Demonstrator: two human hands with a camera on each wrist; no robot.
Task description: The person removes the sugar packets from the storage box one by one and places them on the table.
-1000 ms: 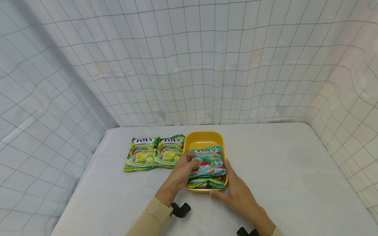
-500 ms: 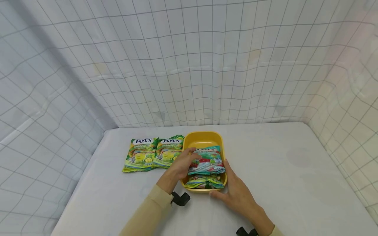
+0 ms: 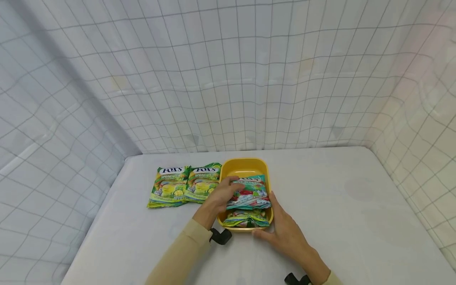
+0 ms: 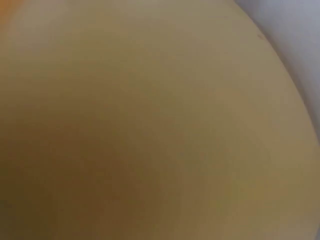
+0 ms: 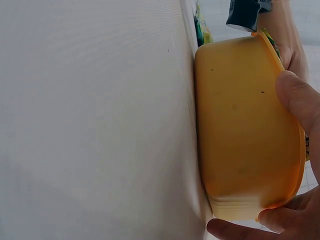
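Note:
A yellow plastic tray [image 3: 246, 162] sits on the white table, its front wall large in the right wrist view. Inside, a teal candy bag [image 3: 253, 198] lies behind a green-and-yellow candy bag [image 3: 246, 219]. My left hand [image 3: 219, 194] reaches over the tray's left rim and holds the teal bag by its left side; some fingers are hidden. My right hand [image 3: 286, 229] grips the tray's near right corner, thumb [image 5: 298, 97] on the front wall and fingers around the right side. The left wrist view shows only a blurred beige surface.
Two green Spring Tea candy bags, a left one [image 3: 169, 187] and a right one [image 3: 203, 183], lie side by side left of the tray. White grid-patterned sheets [image 3: 246, 79] wall the table at the back and sides.
The teal bag has shifted slightly toward the tray's back, uncovering more of the green-and-yellow bag. My left hand has moved a little away from me with it. The right hand stays on the tray.

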